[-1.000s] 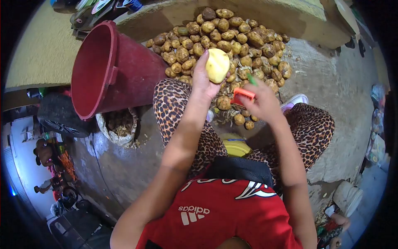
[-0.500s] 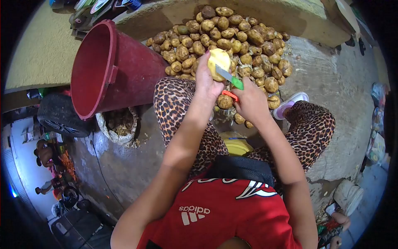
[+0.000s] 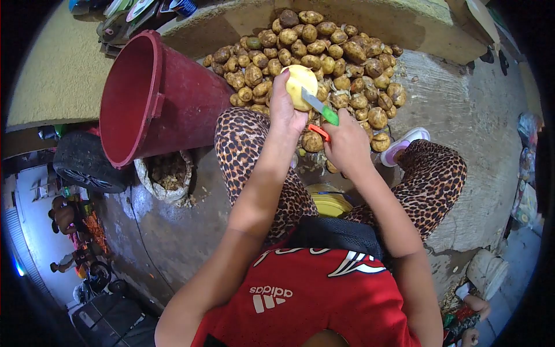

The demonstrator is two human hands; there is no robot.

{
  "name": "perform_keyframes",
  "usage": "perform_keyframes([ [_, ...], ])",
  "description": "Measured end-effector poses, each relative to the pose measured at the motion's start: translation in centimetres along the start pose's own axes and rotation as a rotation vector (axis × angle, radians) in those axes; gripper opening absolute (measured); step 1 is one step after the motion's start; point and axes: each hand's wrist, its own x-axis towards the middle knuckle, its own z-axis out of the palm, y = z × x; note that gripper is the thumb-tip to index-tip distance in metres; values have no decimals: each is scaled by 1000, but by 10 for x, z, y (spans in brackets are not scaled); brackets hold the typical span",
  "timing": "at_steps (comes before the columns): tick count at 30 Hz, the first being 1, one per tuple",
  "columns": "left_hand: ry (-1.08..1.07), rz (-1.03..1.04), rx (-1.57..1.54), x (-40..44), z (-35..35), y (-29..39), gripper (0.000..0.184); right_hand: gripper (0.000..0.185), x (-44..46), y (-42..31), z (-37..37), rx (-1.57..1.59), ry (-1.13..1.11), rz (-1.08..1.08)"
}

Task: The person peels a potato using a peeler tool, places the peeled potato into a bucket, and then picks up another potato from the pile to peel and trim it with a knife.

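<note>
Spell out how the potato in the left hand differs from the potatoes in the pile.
The held potato is peeled and pale yellow; the pile potatoes wear brown, blotchy skins.
The held potato is gripped in the left hand, a knife blade overlapping it in view; the pile potatoes lie heaped on the floor, untouched by the knife.
Both are rounded.

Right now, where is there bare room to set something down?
Bare floor shows at right, between the potato pile and the plastic bags. A second patch lies between the white sack and the left arm, with a thin cable on it. Crowded: where the pile sits beside the red bucket, and between the legs near the yellow container.
</note>
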Motion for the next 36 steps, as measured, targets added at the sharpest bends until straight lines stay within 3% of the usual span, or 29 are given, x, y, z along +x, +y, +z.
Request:
perform_keyframes([
  [10, -24, 16, -26, -4, 1, 5, 28, 14, -6, 4, -3, 218, 43, -32],
  [13, -44, -5, -42, -1, -2, 5, 29, 20, -6, 17, 1, 615, -107, -90],
  [17, -42, -32, -1, 1, -7, 10, 32, 25, -11, 18, 4, 1188, -295, 136],
  [21, -105, -65, 1, -3, -4, 11, 37, 22, -3, 22, -7, 563, -32, -15],
  [23, -202, -141, -37, -11, -1, 16, 40, 21, -4, 24, -9, 458, 36, 3],
  [26, -216, -82, 135, -16, 4, 16, 43, 18, -4, 19, -28, 313, 53, 0],
  [31, -256, -122, 113, -12, 4, 9, 33, 13, 1, 26, -33, -36, 152, -114],
  [36, -268, -131, 106, -10, 6, 6, 38, 13, -5, 18, -24, -46, 149, -228],
])
